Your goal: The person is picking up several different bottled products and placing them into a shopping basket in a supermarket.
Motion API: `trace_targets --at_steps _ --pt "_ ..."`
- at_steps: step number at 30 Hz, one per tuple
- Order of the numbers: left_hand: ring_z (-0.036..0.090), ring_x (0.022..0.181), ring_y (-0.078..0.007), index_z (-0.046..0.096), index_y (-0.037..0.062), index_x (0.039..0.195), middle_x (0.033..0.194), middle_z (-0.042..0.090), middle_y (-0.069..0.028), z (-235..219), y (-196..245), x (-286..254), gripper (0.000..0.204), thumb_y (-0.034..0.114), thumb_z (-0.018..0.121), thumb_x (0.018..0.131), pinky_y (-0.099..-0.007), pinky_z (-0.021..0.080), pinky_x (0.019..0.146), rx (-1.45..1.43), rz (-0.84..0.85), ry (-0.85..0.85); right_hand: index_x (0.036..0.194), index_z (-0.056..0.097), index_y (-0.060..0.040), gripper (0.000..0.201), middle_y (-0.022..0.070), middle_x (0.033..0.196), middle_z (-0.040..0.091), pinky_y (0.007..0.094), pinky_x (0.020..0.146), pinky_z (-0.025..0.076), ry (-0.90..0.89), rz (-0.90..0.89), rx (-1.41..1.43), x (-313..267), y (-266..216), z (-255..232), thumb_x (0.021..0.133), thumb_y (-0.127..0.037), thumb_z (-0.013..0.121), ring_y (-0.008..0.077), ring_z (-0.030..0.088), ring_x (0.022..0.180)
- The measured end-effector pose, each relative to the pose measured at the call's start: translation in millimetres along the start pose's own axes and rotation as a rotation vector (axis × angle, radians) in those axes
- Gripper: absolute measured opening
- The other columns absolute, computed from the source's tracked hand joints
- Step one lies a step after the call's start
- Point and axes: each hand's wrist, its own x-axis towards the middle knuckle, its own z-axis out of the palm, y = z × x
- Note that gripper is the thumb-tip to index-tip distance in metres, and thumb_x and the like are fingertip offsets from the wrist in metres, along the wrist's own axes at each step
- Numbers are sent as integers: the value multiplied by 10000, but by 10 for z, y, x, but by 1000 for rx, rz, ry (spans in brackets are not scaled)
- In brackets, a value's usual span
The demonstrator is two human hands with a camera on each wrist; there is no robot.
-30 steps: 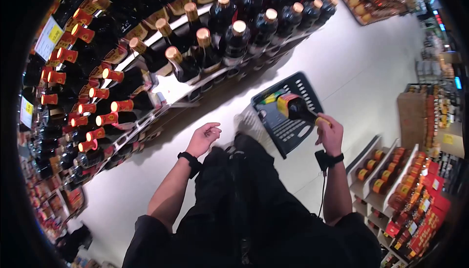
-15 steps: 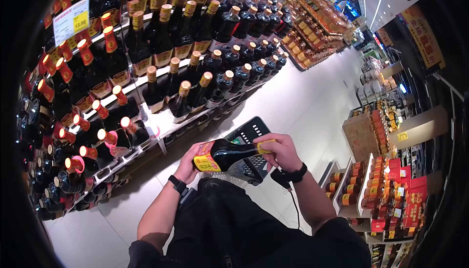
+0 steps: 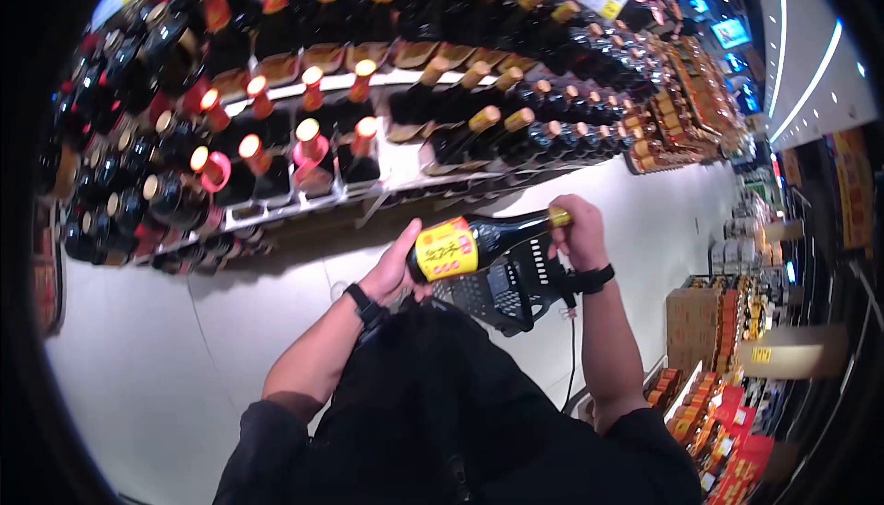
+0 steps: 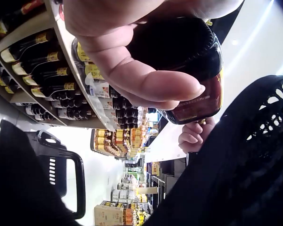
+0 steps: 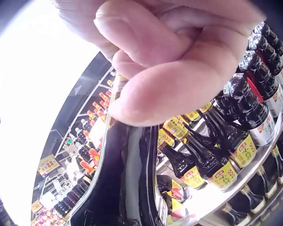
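A dark glass soy sauce bottle [image 3: 505, 235] with a yellow-and-red label lies nearly level in front of the body, its label facing up. My left hand [image 3: 394, 267] holds it at the base end. Seen from the left wrist, the fingers [image 4: 146, 84] curl round the bottle's bottom [image 4: 198, 103]. At the other end my right hand [image 3: 582, 233] grips the neck by its gold cap. In the right wrist view the thumb and forefinger [image 5: 165, 92] close around the neck, above the dark shoulder [image 5: 125, 174]. A black shopping basket [image 3: 520, 307] shows below the bottle, partly covered by it.
Shelves [image 3: 405, 169] packed with dark bottles, red- and gold-capped, run along the front and left. Pale floor tiles [image 3: 267, 321] lie between. To the right stand cartons [image 3: 692, 321] and a low rack of orange-labelled bottles [image 3: 695, 413]. A cable [image 3: 573, 358] hangs from the right wrist.
The right hand has brought the bottle from over the basket to in front of the body. The left hand, free before, has taken its base. The label has turned upward, and the view has swung left.
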Motion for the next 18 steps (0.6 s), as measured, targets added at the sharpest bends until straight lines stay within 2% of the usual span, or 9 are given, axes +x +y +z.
trace_targets --at_steps 8,11,13,14,16,17,18 --pt "638 585 -170 486 68 1279 835 652 -105 -54 -1 -289 701 648 257 959 -286 548 490 28 153 29 895 589 -7 237 84 617 536 290 322 462 -24 2 64 33 96 169 919 -219 484 108 393 337" --pt "655 666 -170 435 82 1325 929 645 -115 -81 -36 -359 616 578 307 983 -287 550 493 -7 178 38 879 584 -8 261 82 597 537 291 317 459 -41 78 92 -19 90 201 926 -251 501 114 401 332" --pt "655 912 -176 383 80 1360 1128 598 -116 -58 3 -418 525 457 406 996 -318 580 687 -57 243 59 859 578 -11 261 85 589 549 296 309 454 -76 120 55 -39 4 262 929 -259 536 122 438 337" --pt "655 912 -176 383 80 1360 1128 598 -116 -57 7 -420 525 457 406 996 -318 580 687 -58 244 59 859 578 -11 261 85 589 549 296 309 454 -76 121 54 -27 -10 287 929 -259 536 122 438 337" --pt "556 1156 -185 374 76 1368 1300 503 -102 -40 25 -417 485 354 479 985 -355 511 928 -127 353 65 843 572 -13 244 91 598 566 286 308 449 -86 -28 14 -17 -37 330 926 -243 569 126 474 348" --pt "478 1258 -201 364 58 1379 1341 476 -98 -41 44 -447 497 264 533 959 -377 393 1068 -207 350 14 854 578 -4 204 101 599 570 275 325 460 -95 -54 22 -43 -68 347 917 -198 574 137 502 362" --pt "478 1258 -201 364 58 1379 1341 476 -98 -57 29 -441 497 264 533 959 -377 393 1068 -210 350 13 854 578 -4 204 101 599 570 275 325 460 -94 -53 20 -86 -105 364 917 -198 574 137 502 362"
